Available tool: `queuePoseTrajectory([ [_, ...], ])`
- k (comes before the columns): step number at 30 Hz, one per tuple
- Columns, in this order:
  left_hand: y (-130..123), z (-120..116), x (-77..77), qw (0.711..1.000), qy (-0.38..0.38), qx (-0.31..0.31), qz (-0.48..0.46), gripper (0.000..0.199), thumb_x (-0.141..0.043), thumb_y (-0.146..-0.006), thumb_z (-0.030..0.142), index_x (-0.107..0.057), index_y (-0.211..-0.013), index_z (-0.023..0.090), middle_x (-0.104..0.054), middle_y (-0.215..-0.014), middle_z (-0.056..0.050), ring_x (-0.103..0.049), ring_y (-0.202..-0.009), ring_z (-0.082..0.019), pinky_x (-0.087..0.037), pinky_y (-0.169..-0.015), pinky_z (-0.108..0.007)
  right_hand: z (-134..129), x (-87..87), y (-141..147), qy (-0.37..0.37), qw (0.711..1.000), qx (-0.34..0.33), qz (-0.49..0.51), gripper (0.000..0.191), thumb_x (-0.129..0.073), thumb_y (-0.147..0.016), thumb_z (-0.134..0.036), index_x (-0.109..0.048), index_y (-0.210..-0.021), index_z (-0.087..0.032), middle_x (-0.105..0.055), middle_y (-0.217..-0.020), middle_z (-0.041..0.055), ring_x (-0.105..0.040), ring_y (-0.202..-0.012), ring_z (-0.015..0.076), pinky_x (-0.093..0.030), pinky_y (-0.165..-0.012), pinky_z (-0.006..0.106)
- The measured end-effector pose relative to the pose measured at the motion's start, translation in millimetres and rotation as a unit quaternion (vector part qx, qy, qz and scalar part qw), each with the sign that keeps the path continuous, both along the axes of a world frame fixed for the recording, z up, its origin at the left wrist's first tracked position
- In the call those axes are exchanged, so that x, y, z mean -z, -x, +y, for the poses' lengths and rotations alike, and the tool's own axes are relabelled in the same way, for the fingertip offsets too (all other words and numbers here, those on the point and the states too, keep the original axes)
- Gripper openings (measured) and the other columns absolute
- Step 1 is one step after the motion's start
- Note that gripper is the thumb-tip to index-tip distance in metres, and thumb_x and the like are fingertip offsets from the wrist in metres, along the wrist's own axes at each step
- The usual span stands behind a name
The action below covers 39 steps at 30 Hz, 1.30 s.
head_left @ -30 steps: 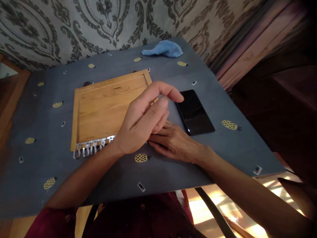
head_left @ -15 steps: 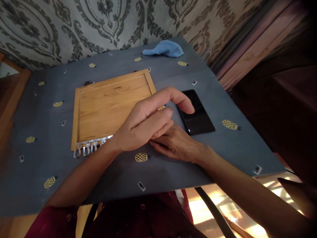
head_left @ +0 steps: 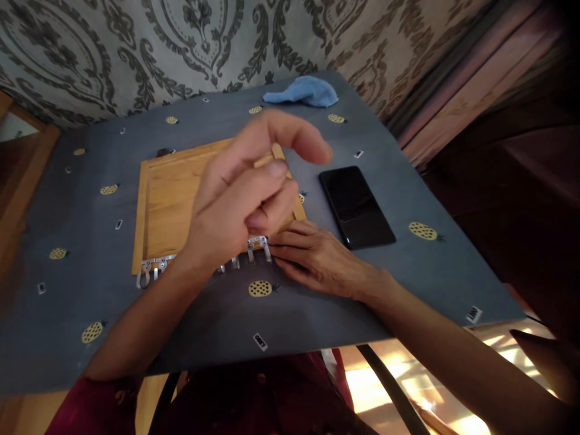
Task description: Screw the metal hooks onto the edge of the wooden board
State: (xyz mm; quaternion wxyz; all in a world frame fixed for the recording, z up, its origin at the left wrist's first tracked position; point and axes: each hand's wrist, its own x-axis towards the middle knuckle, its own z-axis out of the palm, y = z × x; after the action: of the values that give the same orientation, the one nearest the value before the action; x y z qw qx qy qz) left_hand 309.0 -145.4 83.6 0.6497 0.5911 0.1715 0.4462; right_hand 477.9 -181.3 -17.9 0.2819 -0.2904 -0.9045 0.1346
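Observation:
A framed wooden board (head_left: 170, 193) lies on the table, with a row of metal hooks (head_left: 258, 243) along its near edge. Raised above the board is my left hand (head_left: 247, 181), its index finger crooked out to the right and the other fingers curled in; nothing shows between them. My right hand (head_left: 315, 257) rests palm down at the board's near right corner, fingers stretched out together and touching the end of the hook row. Part of the board and some hooks are hidden behind my left hand and forearm.
A black phone (head_left: 357, 206) lies right of the board. At the back of the blue-grey tablecloth (head_left: 194, 338) is a blue cloth (head_left: 306, 92). A small dark object (head_left: 164, 152) sits behind the board. A wooden frame (head_left: 27, 175) stands at the left, and a patterned curtain hangs behind.
My left hand has lifted up and moved left, off my right hand, uncovering its fingers and the hooks at the board's right end. My right hand has hardly moved.

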Motion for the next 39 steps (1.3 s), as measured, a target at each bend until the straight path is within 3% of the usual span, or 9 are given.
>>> queuePoseTrajectory([
  [3, 4, 1, -9.2, 0.999, -0.005, -0.034, -0.022, 0.025, -0.037, -0.094, 0.005, -0.059, -0.088, 0.016, -0.021, -0.048, 0.009, -0.014, -0.037, -0.004, -0.015, -0.039, -0.018, 0, 1.5, -1, 0.006, 1.0, -0.007, 0.003, 0.023, -0.05, -0.099, -0.022, -0.07, -0.108, -0.016, -0.073, -0.103, 0.0079, -0.061, -0.098, 0.0234, -0.052, -0.089, 0.043],
  [6, 4, 3, -8.1, 0.999, -0.005, -0.047, -0.013, 0.024, -0.038, -0.093, 0.007, -0.059, -0.087, 0.016, -0.022, -0.047, 0.009, -0.013, -0.037, -0.003, -0.017, -0.04, -0.018, 0, 2.1, -1, -0.001, 1.0, -0.007, 0.008, 0.021, -0.052, -0.098, -0.021, -0.069, -0.108, -0.014, -0.073, -0.103, 0.0084, -0.061, -0.098, 0.0242, -0.053, -0.089, 0.044],
  [20, -2, 3, 12.6, 0.999, 0.029, -0.005, 0.037, 0.015, -0.047, -0.093, 0.021, -0.062, -0.091, 0.023, -0.02, -0.048, 0.01, -0.017, -0.037, -0.006, -0.02, -0.043, -0.022, 0, 2.0, -1, -0.042, 0.999, 0.005, 0.003, 0.024, -0.049, -0.1, -0.025, -0.07, -0.107, -0.016, -0.074, -0.105, 0.0078, -0.063, -0.099, 0.0238, -0.053, -0.088, 0.043],
  [28, -5, 4, 20.1, 0.998, 0.039, 0.009, 0.046, 0.014, -0.049, -0.093, 0.023, -0.063, -0.091, 0.026, -0.027, -0.045, 0.009, -0.016, -0.038, -0.009, -0.023, -0.045, -0.026, 0, 2.1, -1, -0.045, 0.999, 0.003, 0.011, 0.023, -0.05, -0.099, -0.023, -0.069, -0.109, -0.013, -0.074, -0.106, 0.0078, -0.062, -0.098, 0.0237, -0.053, -0.086, 0.042],
  [39, -4, 4, 20.9, 0.997, 0.038, 0.038, 0.063, 0.013, -0.048, -0.093, 0.025, -0.061, -0.094, 0.025, -0.027, -0.048, 0.009, -0.017, -0.037, -0.008, -0.021, -0.043, -0.025, 1, 0.1, -1, -0.036, 0.999, 0.001, 0.007, 0.023, -0.049, -0.099, -0.023, -0.069, -0.107, -0.014, -0.073, -0.106, 0.0081, -0.062, -0.097, 0.0231, -0.053, -0.087, 0.042],
])
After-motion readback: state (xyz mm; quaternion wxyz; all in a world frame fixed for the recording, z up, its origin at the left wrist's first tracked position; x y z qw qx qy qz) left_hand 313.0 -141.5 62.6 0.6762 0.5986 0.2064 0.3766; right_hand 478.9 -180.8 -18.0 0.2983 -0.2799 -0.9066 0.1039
